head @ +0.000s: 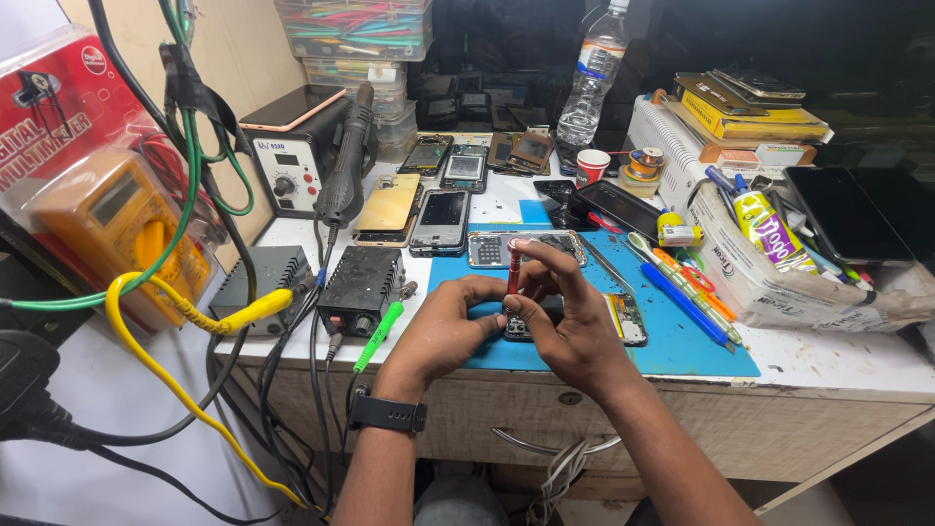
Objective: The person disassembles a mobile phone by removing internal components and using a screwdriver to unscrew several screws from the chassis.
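A slim red screwdriver (513, 268) stands upright over an opened phone (623, 319) that lies on the blue work mat (682, 341) at the front of the bench. The right hand (565, 321) pinches the screwdriver's shaft between thumb and fingertips, the fingers curled closed around it. The left hand (443, 326) is half closed, its fingertips touching the near end of the phone beside the tool's lower end; a black watch (388, 412) sits on that wrist.

Both hands cover most of the phone, so only its right end, with bare circuit parts, shows, and the screwdriver's tip is hidden behind the fingers.

Just behind the hands lies another opened phone (526, 249) with a pale frame, also on the mat. To the right, plastic tools in blue, orange and green (687, 287) lie side by side. To the left stand a ribbed black metal box (360, 289) with a green plug, and a soldering station (292, 161) with a knob and a black handle. A clear plastic bottle (592, 83) stands at the back, and a yellow cable (175, 380) loops down at the left edge.
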